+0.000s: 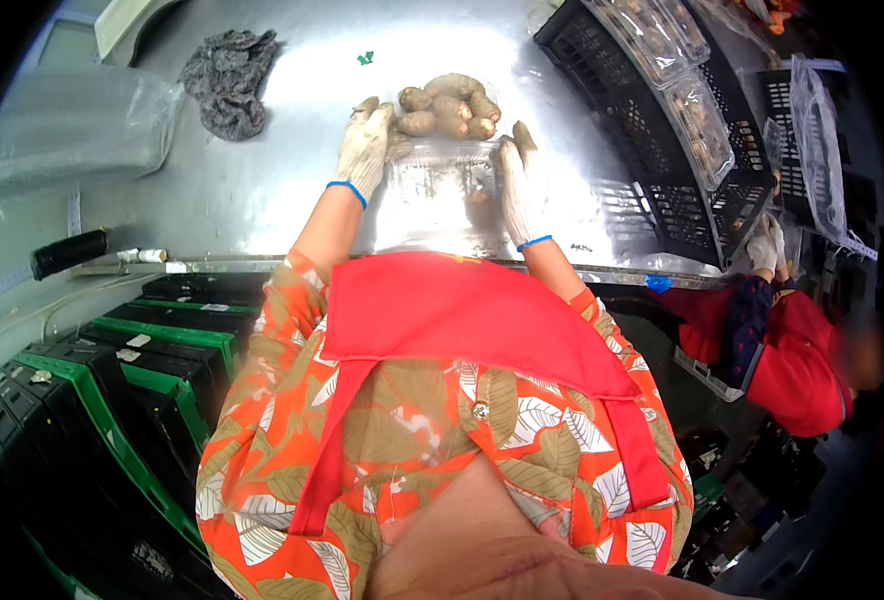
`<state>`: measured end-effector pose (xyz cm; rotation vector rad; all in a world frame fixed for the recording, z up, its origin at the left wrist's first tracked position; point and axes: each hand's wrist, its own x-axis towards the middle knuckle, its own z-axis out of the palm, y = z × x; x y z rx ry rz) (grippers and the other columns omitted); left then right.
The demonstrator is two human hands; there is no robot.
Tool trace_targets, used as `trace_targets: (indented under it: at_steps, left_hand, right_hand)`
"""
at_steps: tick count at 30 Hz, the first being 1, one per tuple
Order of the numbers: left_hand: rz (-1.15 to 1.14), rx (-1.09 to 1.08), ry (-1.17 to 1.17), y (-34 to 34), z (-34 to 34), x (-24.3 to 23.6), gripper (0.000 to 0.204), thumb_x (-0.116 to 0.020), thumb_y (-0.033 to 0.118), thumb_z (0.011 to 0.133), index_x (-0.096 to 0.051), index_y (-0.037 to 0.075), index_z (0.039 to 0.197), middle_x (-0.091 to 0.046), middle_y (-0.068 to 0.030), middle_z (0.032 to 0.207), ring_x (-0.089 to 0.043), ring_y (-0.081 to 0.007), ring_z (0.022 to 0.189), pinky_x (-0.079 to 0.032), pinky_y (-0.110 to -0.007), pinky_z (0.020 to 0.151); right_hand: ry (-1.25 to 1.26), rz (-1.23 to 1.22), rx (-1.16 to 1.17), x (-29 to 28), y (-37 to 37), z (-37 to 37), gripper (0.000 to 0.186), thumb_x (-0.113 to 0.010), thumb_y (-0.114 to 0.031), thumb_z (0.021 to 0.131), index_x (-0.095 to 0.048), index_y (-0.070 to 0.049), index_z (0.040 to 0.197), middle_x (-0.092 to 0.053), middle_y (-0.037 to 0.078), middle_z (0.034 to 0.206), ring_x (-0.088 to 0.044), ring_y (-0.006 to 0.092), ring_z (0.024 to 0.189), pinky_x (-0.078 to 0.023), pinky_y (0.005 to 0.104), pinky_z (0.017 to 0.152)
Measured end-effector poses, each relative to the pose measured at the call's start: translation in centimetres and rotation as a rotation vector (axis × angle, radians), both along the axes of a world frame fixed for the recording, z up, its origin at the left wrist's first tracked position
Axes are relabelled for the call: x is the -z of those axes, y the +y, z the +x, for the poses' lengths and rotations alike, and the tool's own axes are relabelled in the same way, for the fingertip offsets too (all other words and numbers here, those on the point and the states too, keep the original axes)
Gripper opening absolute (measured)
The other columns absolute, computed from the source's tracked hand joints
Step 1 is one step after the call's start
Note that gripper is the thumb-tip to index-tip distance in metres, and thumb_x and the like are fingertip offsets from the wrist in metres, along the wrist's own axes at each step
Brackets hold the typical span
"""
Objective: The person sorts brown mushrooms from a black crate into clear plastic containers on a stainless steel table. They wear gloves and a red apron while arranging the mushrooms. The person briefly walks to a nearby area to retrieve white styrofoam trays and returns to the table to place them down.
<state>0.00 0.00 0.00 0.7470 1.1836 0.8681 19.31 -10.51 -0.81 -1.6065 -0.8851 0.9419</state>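
Several brown taro-like tubers (pixel 452 108) lie piled in the far half of a clear plastic clamshell box (pixel 442 185) on the metal table. Its near half, empty and see-through, lies toward me. My left hand (pixel 364 150), in a cream knit glove with a blue cuff and soiled fingertips, rests along the box's left side, its thumb near the tubers. Along the right side lies my right hand (pixel 525 190), gloved alike, fingers stretched forward and apart. Both hands appear to touch the box's edges; the exact contact is hard to see.
A grey rag (pixel 230 82) and green scraps (pixel 366 58) lie on the table. At right, a black crate (pixel 652 150) leans, bearing filled clear packs (pixel 700 130). A co-worker in red (pixel 797 350) works beyond it. Green-and-black crates (pixel 112 370) stand below the table at left.
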Motion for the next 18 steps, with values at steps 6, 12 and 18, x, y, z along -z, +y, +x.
trace_targets:
  at_steps: [6,12,18]
  left_hand:
    - [0.139,0.01,0.324,2.4,2.7,1.9,0.039,-0.043,0.029,0.096,-0.058,-0.002,0.116,-0.063,-0.0216,0.106,-0.064,-0.0268,0.089,-0.053,-0.036,0.075]
    - [0.483,-0.064,0.522,1.6,2.6,2.4,0.037,-0.043,0.026,0.097,-0.058,-0.001,0.119,-0.063,-0.0192,0.11,-0.06,-0.0287,0.101,-0.046,-0.037,0.09]
    - [0.439,-0.156,0.078,0.2,2.8,0.4,0.028,-0.044,0.017,0.1,-0.058,0.002,0.118,-0.061,-0.0084,0.099,-0.056,-0.016,0.09,-0.046,-0.029,0.082]
  right_hand:
    - [0.165,-0.121,0.069,1.4,4.8,2.4,0.056,-0.045,-0.037,0.099,-0.039,-0.001,0.141,-0.052,0.015,0.129,-0.052,0.018,0.108,-0.044,0.0292,0.087]
    - [0.578,-0.145,0.117,2.8,6.8,3.3,0.061,-0.041,-0.047,0.099,-0.046,0.0,0.137,-0.049,0.013,0.134,-0.047,0.0216,0.118,-0.037,0.0335,0.101]
    - [0.598,0.034,0.087,-1.4,4.8,1.6,0.067,-0.036,-0.054,0.099,-0.049,0.001,0.134,-0.054,0.013,0.128,-0.05,0.0207,0.115,-0.038,0.0355,0.1]
